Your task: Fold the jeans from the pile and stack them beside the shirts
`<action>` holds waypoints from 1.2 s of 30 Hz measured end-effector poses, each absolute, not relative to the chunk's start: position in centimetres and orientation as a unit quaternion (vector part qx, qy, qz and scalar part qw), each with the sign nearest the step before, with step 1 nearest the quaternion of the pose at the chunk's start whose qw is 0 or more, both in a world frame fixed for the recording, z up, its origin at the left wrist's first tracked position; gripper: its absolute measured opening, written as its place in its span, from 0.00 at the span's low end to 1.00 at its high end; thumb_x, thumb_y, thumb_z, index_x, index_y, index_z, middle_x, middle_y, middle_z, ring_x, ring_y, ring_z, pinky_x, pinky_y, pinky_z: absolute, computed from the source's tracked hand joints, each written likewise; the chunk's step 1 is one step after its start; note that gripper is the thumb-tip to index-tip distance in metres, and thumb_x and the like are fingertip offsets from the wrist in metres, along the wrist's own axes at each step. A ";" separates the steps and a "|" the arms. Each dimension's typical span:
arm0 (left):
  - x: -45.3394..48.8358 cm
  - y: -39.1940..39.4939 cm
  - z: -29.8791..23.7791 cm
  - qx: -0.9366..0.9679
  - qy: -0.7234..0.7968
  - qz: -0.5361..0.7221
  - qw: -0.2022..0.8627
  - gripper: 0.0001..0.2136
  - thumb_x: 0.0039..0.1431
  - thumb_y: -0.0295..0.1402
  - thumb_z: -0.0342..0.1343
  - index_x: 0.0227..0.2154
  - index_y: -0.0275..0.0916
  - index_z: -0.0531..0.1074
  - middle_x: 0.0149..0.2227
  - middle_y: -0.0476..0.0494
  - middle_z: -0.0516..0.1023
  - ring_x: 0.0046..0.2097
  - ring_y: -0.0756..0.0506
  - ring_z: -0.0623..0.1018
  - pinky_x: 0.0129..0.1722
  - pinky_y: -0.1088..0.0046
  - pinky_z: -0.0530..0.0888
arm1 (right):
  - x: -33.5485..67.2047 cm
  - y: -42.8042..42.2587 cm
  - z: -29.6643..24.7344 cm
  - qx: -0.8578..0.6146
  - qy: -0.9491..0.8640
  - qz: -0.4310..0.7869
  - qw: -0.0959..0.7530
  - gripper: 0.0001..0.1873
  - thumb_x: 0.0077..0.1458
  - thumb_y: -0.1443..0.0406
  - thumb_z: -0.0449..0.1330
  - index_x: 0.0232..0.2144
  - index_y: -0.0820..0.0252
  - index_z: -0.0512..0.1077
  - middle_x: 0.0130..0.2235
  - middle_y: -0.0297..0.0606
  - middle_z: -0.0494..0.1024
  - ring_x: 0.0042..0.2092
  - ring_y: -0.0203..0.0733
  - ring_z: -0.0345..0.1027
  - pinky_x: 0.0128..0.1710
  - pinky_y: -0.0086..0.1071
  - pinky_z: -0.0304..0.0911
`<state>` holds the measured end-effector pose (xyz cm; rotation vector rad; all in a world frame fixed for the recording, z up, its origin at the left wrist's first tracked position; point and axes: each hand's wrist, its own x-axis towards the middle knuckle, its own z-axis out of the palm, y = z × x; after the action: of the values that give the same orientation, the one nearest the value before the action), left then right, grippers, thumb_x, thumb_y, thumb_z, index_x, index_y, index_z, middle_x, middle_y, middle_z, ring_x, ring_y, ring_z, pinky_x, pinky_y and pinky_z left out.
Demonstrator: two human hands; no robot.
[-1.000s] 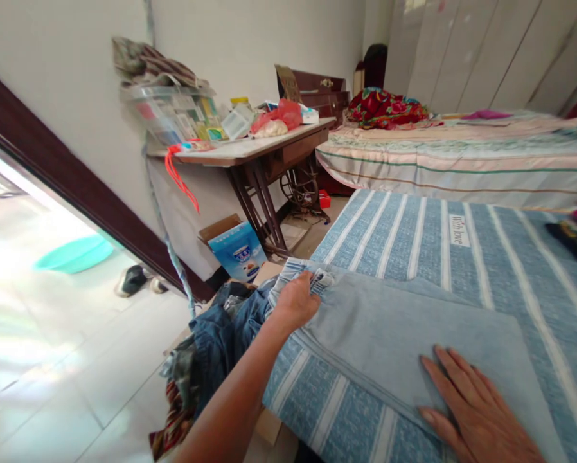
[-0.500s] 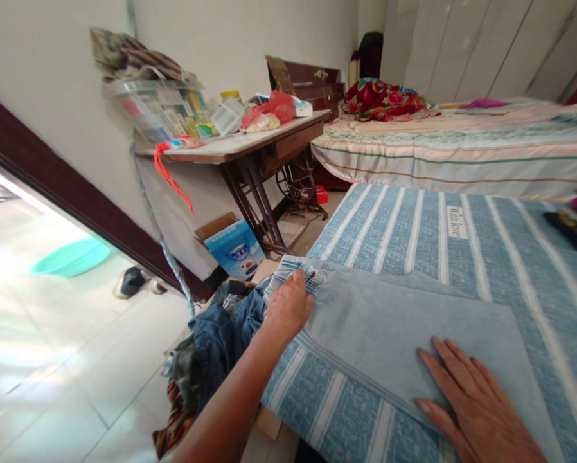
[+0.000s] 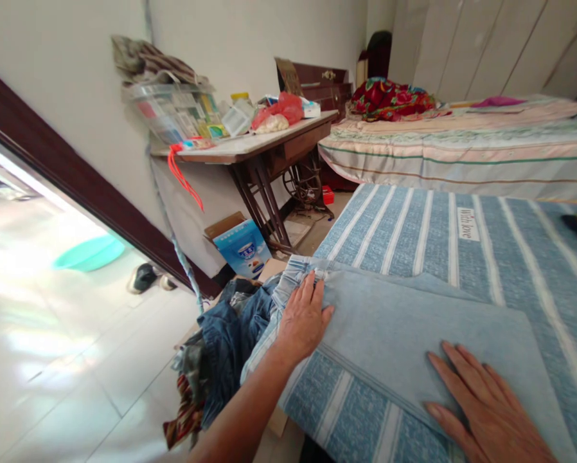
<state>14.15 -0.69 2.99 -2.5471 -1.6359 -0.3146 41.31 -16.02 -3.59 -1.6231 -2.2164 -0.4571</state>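
Observation:
Light blue denim pants (image 3: 389, 321) lie folded lengthwise on a blue-and-white striped bed cover (image 3: 394, 225). Their gathered elastic waistband (image 3: 291, 276) points left, at the cover's edge. My left hand (image 3: 305, 318) rests flat just beside the waistband, fingers stretched out on the cloth. Farther right, my right hand (image 3: 486, 399) is spread flat over the leg part, its palm running off toward the bottom of the view. A heap of darker clothes (image 3: 225, 347), some of it blue denim, sits low beyond the left edge.
A sewing-machine table (image 3: 250, 145) stands against the wall, bearing a clear plastic box (image 3: 173, 109) and a red bag (image 3: 286, 109). Below it is a blue carton (image 3: 245, 247). A second bed (image 3: 443, 151) lies behind. On the tiled floor are a turquoise basin (image 3: 90, 253) and shoes (image 3: 144, 278).
My left hand has loosened from its closed grip at the waistband and now lies flat on the cloth. My right hand stays spread on the pants. The view has shifted slightly left.

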 end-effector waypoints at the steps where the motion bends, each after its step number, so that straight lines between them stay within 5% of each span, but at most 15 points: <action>1: 14.0 -0.7 2.9 -0.835 -0.537 -0.109 0.043 0.23 0.57 0.36 0.52 0.55 0.32 0.60 0.62 0.31 0.54 0.61 0.36 0.60 0.57 0.58 0.61 | 41.3 -16.0 -3.7 -0.573 -0.783 -0.162 0.181 0.30 0.56 0.48 0.47 0.52 0.63 0.67 0.56 0.51 0.65 0.56 0.58 0.58 0.47 0.53 0.60; 8: 11.9 -0.7 4.3 -0.808 -0.529 -0.259 -0.016 0.15 0.60 0.33 0.46 0.49 0.38 0.67 0.58 0.39 0.65 0.59 0.44 0.64 0.58 0.67 0.61 | 41.6 -16.0 -4.4 -0.573 -0.782 -0.161 0.185 0.30 0.57 0.48 0.46 0.52 0.62 0.66 0.56 0.51 0.65 0.55 0.58 0.60 0.46 0.53 0.60; 12: 9.6 1.2 5.7 -0.687 -0.643 -0.331 -0.074 0.17 0.54 0.35 0.53 0.47 0.38 0.68 0.57 0.39 0.65 0.59 0.41 0.63 0.59 0.62 0.60 | 41.3 -15.9 -3.9 -0.572 -0.781 -0.150 0.199 0.29 0.57 0.49 0.46 0.52 0.61 0.66 0.55 0.49 0.67 0.55 0.57 0.60 0.46 0.51 0.61; 15: 8.4 2.8 6.0 -0.610 -0.691 -0.311 -0.230 0.21 0.51 0.41 0.56 0.46 0.34 0.68 0.50 0.34 0.71 0.52 0.37 0.70 0.51 0.59 0.66 | 38.8 -14.6 -1.6 -0.553 -0.795 -0.128 0.216 0.28 0.58 0.50 0.48 0.53 0.60 0.65 0.57 0.47 0.65 0.56 0.53 0.59 0.50 0.48 0.59; 20: 7.8 4.1 5.8 -0.611 -0.646 -0.286 -0.357 0.18 0.47 0.42 0.59 0.38 0.34 0.73 0.35 0.42 0.79 0.37 0.43 0.78 0.36 0.70 0.73 | 31.0 -9.0 3.9 -0.496 -0.840 -0.027 0.220 0.28 0.58 0.53 0.50 0.57 0.60 0.61 0.61 0.44 0.59 0.61 0.49 0.49 0.58 0.46 0.50; 29: 7.8 5.1 4.5 -0.626 -0.652 -0.282 -0.320 0.17 0.35 0.28 0.62 0.35 0.36 0.72 0.30 0.50 0.77 0.36 0.45 0.76 0.36 0.71 0.72 | 24.9 -2.8 1.8 -0.458 -0.870 0.095 0.155 0.38 0.56 0.51 0.52 0.62 0.67 0.51 0.64 0.49 0.48 0.65 0.51 0.38 0.60 0.49 0.42; 36: 8.4 6.0 5.1 -0.650 -0.673 -0.233 -0.267 0.20 0.35 0.31 0.65 0.37 0.37 0.71 0.34 0.42 0.78 0.39 0.38 0.76 0.39 0.66 0.71 | 25.0 -3.0 1.6 -0.460 -0.870 0.108 0.142 0.38 0.56 0.51 0.51 0.62 0.67 0.50 0.65 0.48 0.46 0.65 0.52 0.36 0.60 0.49 0.41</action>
<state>8.43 6.00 5.09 -2.4820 -2.5710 -0.8885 25.02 -3.02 1.63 -1.3275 -2.5091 0.3126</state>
